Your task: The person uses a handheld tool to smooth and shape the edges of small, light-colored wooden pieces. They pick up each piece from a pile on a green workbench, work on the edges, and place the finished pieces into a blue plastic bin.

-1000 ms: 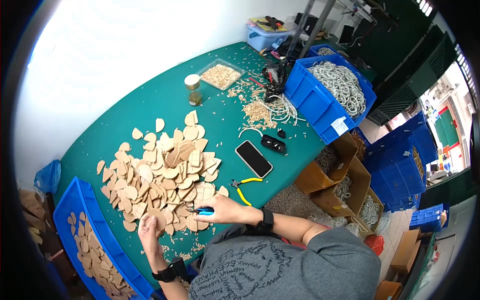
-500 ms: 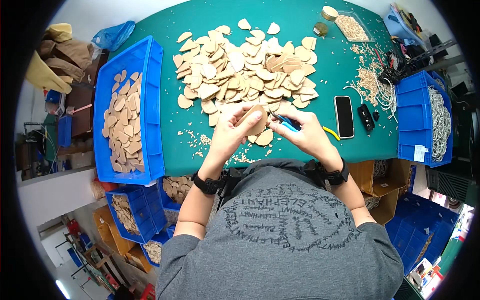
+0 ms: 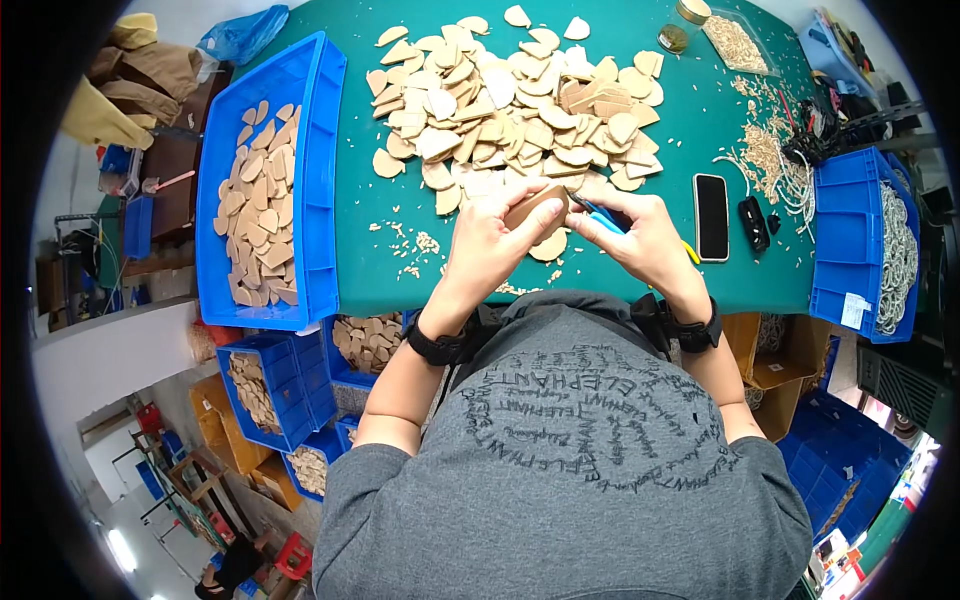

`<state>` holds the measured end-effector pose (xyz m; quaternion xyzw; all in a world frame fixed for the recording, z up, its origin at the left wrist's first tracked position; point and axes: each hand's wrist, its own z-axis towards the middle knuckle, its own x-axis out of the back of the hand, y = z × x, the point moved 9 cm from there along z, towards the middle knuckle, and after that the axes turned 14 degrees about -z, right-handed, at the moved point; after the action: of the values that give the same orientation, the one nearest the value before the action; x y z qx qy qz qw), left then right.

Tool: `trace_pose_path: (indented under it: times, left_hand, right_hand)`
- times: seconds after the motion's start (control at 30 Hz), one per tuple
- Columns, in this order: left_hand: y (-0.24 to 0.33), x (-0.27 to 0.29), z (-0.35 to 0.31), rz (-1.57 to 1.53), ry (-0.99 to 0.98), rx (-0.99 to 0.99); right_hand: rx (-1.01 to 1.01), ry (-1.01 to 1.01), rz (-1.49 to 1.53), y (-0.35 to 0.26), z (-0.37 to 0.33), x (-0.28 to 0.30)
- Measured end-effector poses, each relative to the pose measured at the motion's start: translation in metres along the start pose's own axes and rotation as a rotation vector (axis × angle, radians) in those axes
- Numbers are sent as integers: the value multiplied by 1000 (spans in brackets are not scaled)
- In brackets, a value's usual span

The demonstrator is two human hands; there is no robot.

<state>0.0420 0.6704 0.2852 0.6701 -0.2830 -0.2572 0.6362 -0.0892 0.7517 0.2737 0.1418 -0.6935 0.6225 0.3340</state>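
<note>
My left hand [image 3: 485, 245] is closed around a flat tan board piece [image 3: 553, 218] with a rounded edge, its thumb on the near face. Close against its right side, my right hand [image 3: 648, 245] grips blue-handled pliers [image 3: 604, 218]. The dark jaws point at the piece's edge, partly hidden by fingers. A yellow tip [image 3: 691, 252] shows beside the right hand; I cannot tell whether it belongs to the pliers. Beyond both hands spreads a heap of similar half-round tan pieces [image 3: 520, 105]. One loose piece [image 3: 548, 246] lies just below the hands.
At left stands a blue crate [image 3: 322, 190] holding more pieces. A phone [image 3: 711, 218], a small black case [image 3: 753, 222] and scattered wooden pegs [image 3: 765, 150] lie on the right of the green table [image 3: 400, 275]. A blue bin [image 3: 840, 240] with white cords stands beyond.
The whole view has shifted, so the table appears higher and further right. The held piece has turned in my left hand and shows a darker face. Both hands keep their hold.
</note>
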Motion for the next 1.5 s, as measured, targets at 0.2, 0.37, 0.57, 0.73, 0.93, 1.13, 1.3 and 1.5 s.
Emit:
trace_pose_path:
  times: [0.2,0.37,0.57,0.73,0.93,1.13,1.3,1.5]
  left_hand:
    - [-1,0,-1,50,1,-40]
    - [-6,1,0,87,-4,-16]
    - [-14,7,-3,123,2,-105]
    - [-42,42,-8,-112,124,84]
    - [-27,207,-22,-95,581,-110]
    - [-9,278,-49,817,1174,-376]
    - [-133,99,42,759,138,-320]
    - [-175,77,42,734,50,-44]
  right_hand:
    - [10,1,8,0,-1,-1]
    - [11,-2,49,4,0,-6]
    - [-69,-22,-45,9,0,-12]
    - [-113,34,107,13,-2,-5]
    - [-203,16,125,34,-13,-6]
    - [-168,31,108,43,-17,-15]
    - [-158,0,97,36,-14,-20]
    - [-217,-7,123,36,-18,-19]
